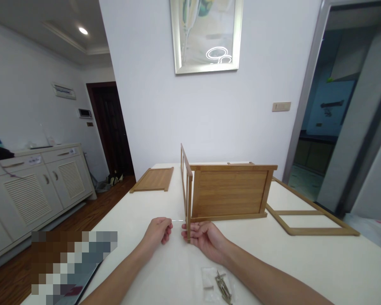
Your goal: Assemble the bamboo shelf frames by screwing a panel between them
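A part-built bamboo shelf stands on the white table (305, 262): an upright side frame (186, 186) joined to a wide slatted panel (230, 190) on its edge. My right hand (206, 239) grips the frame's lower near corner. My left hand (158, 231) pinches a thin metal screw (177, 220), held level with its tip at that corner of the frame.
A clear bag of screws (220, 286) lies near the front edge. A flat bamboo panel (153, 179) lies at the far left, an open bamboo frame (307, 212) at the right. White cabinets (34, 186) line the left wall; a doorway opens at the right.
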`<state>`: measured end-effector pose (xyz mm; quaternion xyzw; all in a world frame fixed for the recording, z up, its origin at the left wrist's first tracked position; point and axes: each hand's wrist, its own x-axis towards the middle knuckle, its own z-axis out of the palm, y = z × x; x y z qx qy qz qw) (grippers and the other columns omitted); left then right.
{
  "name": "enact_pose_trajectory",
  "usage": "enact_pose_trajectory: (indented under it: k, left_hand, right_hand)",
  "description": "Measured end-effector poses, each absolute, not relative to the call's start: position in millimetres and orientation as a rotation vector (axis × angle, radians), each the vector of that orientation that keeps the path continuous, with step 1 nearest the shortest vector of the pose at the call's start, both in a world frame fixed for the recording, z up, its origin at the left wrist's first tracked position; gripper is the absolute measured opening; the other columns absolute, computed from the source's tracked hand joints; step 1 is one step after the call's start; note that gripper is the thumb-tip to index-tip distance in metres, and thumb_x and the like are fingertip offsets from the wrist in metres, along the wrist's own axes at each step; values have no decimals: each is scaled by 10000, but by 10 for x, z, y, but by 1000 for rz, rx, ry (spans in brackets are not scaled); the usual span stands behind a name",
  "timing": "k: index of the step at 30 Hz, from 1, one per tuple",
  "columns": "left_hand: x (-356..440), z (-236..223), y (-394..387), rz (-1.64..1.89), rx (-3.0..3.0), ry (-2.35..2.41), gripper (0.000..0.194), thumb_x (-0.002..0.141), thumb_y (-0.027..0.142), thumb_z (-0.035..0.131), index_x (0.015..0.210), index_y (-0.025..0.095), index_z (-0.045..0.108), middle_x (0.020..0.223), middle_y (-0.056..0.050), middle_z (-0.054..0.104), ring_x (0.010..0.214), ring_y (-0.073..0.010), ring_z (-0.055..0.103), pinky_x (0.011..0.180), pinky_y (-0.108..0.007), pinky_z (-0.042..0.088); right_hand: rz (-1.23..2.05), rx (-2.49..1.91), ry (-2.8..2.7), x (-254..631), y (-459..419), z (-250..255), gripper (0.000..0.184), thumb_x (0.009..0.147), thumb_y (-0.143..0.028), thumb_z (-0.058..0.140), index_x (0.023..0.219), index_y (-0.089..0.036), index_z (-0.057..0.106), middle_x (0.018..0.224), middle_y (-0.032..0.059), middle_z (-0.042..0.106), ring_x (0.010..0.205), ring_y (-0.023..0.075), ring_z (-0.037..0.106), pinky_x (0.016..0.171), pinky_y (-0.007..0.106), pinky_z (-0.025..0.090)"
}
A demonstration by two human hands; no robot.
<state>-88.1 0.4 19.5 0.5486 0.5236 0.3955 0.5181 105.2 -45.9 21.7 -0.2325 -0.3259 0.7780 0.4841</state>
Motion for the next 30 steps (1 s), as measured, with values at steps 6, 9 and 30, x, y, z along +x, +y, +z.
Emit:
enact_pose_trajectory:
  k: [6,9,30]
  left_hand:
    - [-849,164,10,933,1336,1256,231,654,395,513,598,173,549,470,47,504,362,-89,456,371,-212,292]
    - [-836,145,27,923,1353,1263,243,646,404,517,599,169,554,472,43,511,354,-84,440,364,-210,266]
    - [-811,89,71,915,1457,1295,247,740,358,467,568,188,516,442,52,483,336,-81,409,381,-228,259]
  right_hand:
    - [1918,-543,-783,1053,-454,213,365,497,-5,515,805,-66,702,862,103,709,766,174,652,810,296,433]
    - [1920,-543,-799,1052,-451,213,358,509,-1,519,807,-70,703,852,101,713,774,173,653,800,290,437]
    - [1893,-588,-807,1073,-408,161,407,539,3,540,896,-50,727,905,99,703,892,196,664,896,317,467]
